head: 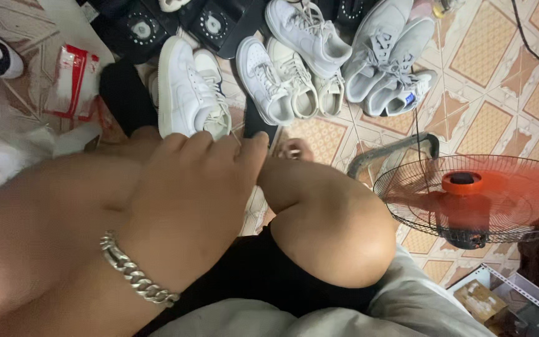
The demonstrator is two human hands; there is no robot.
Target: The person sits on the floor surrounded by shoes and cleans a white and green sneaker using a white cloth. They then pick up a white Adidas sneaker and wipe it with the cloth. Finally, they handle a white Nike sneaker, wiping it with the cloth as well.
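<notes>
Floor: tiled in an orange and cream pattern; it carries every item listed below.
Fan: round wire cage with orange blades and orange hub, lying at the right, face towards the camera; the blades appear blurred.
Left hand: large in the foreground, back of the hand to the camera, a silver chain bracelet on the wrist. The grip is curled with the fingertips bent down at the heel of the nearest white sneaker; whether they clamp anything cannot be told.
Right hand: not seen in this view; grip cannot be reported.
Knee: bare, bent, just right of the left hand, above black shorts and a grey cloth.
White sneaker: nearest item to the left hand, sole edge turned up, lying directly beyond the fingertips, touching or just short of them.
Other sneakers: white and grey pairs in a loose row beyond the knee, some overlapping.
Black insoles: flat, at the top edge behind the shoes.
Red and white packet: on the floor at upper left, well apart from the hand.
Cardboard box: small, lower right, beside a white perforated rail.
</notes>
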